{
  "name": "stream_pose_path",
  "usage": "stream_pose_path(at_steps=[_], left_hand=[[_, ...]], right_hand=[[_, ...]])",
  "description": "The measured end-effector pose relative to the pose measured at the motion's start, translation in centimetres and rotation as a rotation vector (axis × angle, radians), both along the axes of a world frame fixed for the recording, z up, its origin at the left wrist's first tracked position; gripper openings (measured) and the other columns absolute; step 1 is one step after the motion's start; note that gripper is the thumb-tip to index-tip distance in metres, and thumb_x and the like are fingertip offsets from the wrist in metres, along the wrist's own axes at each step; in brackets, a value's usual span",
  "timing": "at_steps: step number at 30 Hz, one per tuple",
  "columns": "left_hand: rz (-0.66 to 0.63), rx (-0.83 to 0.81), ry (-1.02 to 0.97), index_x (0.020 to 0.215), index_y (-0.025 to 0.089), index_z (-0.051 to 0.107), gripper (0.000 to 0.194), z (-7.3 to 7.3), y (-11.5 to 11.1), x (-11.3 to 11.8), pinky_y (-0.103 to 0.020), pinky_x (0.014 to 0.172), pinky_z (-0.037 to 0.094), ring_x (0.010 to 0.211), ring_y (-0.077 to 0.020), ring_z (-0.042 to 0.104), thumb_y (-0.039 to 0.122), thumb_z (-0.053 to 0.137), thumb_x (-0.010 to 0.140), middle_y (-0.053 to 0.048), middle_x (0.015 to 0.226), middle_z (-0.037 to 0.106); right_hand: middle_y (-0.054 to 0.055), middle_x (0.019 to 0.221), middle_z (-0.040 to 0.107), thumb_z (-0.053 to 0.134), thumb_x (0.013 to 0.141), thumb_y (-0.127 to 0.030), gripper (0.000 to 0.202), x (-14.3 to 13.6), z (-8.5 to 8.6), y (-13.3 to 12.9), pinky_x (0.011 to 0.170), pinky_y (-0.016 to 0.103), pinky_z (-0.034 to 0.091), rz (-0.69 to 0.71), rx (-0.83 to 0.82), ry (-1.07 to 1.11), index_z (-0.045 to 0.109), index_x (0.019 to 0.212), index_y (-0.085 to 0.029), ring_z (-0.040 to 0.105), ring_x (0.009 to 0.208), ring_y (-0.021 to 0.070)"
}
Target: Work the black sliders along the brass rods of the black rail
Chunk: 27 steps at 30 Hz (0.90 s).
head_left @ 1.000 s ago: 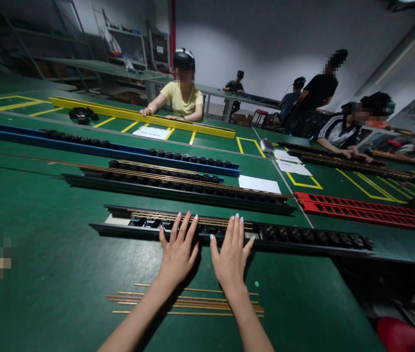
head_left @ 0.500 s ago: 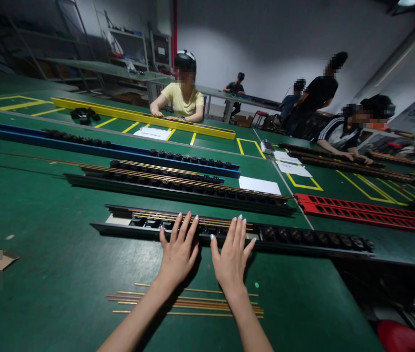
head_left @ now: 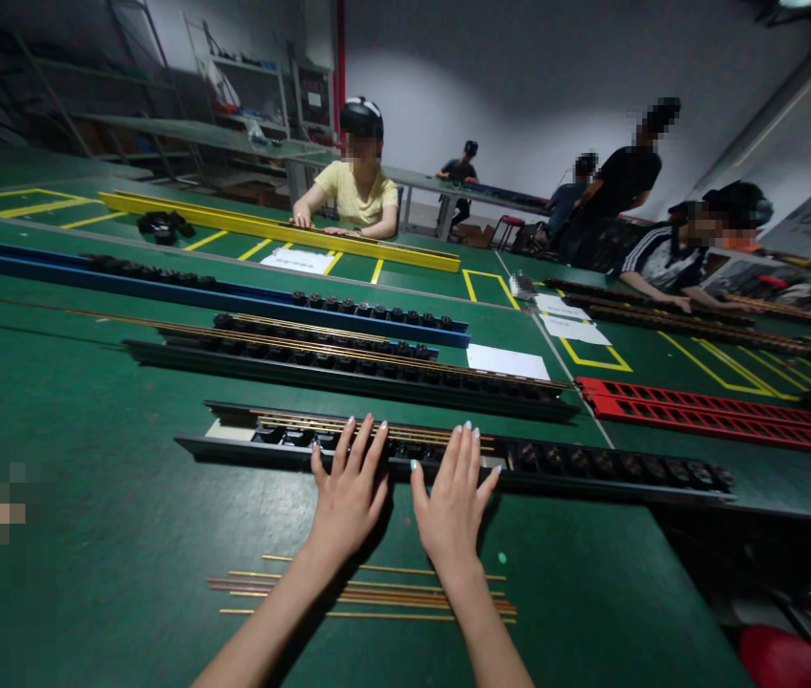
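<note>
My left hand [head_left: 348, 487] lies open, fingers stretched across a long black channel [head_left: 247, 451]. To its right my right hand [head_left: 452, 506] rests on the same channel, also open with fingers extended. Thin brass rods [head_left: 297, 420] run lengthwise along the channel, partly under my fingertips. Black parts [head_left: 294, 438] sit in a row inside it, and more dark blocks [head_left: 591, 463] fill its right end. A pale piece [head_left: 229, 430] shows at the left end. Several loose brass rods [head_left: 376, 597] lie on the green table below my wrists, partly covered by my forearms.
Behind are another black channel with rods [head_left: 348, 368], a blue channel [head_left: 233, 291], a yellow channel [head_left: 276, 227] and red slotted strips [head_left: 706, 416]. White papers [head_left: 509, 362] lie among them. Co-workers sit across the green table [head_left: 125, 535]. Its edge drops away at lower right.
My hands and the channel hold the same position. At the right, the co-worker in the striped sleeve has shifted their hands slightly.
</note>
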State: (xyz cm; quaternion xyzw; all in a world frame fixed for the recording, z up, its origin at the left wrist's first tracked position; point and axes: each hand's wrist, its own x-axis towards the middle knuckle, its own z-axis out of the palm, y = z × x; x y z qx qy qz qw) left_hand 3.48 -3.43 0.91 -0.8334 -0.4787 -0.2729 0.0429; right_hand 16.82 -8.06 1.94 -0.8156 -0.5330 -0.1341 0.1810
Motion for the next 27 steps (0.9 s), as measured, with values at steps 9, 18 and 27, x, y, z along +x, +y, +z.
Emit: stream_pose_path(at_steps=[9, 18, 27], left_hand=[[-0.007, -0.007, -0.018, 0.149, 0.029, 0.016, 0.063, -0.06, 0.01, -0.03, -0.058, 0.114, 0.0, 0.142, -0.0256, 0.026, 0.024, 0.041, 0.091, -0.008, 0.151, 0.035], [0.001, 0.003, 0.004, 0.149, 0.028, 0.016, 0.063, -0.01, 0.05, -0.02, -0.058, 0.114, -0.001, 0.142, -0.0252, 0.025, 0.024, 0.041, 0.091, -0.007, 0.152, 0.035], [-0.002, 0.0, -0.006, 0.149, 0.029, 0.016, 0.063, -0.09, 0.08, -0.03, -0.058, 0.114, 0.0, 0.141, -0.0258, 0.027, 0.025, 0.041, 0.091, -0.008, 0.151, 0.036]], right_hand=[[0.018, 0.154, 0.023, 0.027, 0.096, -0.037, 0.069, -0.01, 0.28, -0.08, 0.11, 0.061, 0.012, 0.064, 0.003, 0.009, -0.007, 0.149, -0.011, 0.015, 0.144, 0.0251], [0.016, 0.154, 0.022, 0.028, 0.096, -0.039, 0.07, 0.08, 0.18, -0.08, 0.11, 0.06, 0.013, 0.079, 0.015, 0.014, -0.008, 0.149, -0.011, 0.013, 0.145, 0.0244], [0.018, 0.153, 0.025, 0.025, 0.097, -0.039, 0.065, 0.0, 0.2, -0.03, 0.109, 0.062, 0.011, 0.135, -0.026, -0.017, 0.0, 0.15, -0.012, 0.019, 0.143, 0.0261]])
